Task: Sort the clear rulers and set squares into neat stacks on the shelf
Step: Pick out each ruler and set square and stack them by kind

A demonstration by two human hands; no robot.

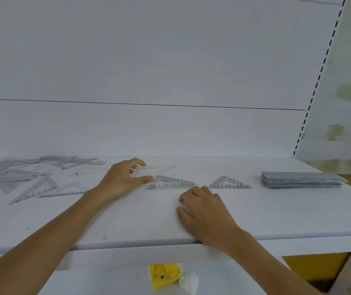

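While the left hand (125, 177) is working: it is pinching a corner of a clear set square (159, 167) between thumb and forefinger, low over the shelf (276, 216).
Right hand (204, 207): is resting loosely curled on the shelf, holding nothing.
Likely target: a long set square (171, 183) is lying just in front.
Doing it well: lining up the right-angle corners before releasing, with the free hand steadying the lower piece.
Ruler stack (302, 180): is sitting well apart, rightward.
Unsorted pile (21, 177): is waiting leftward.

Left hand (125, 177) is pinching a clear set square (161, 167); right hand (204, 209) is resting palm-down, fingers loosely curled.
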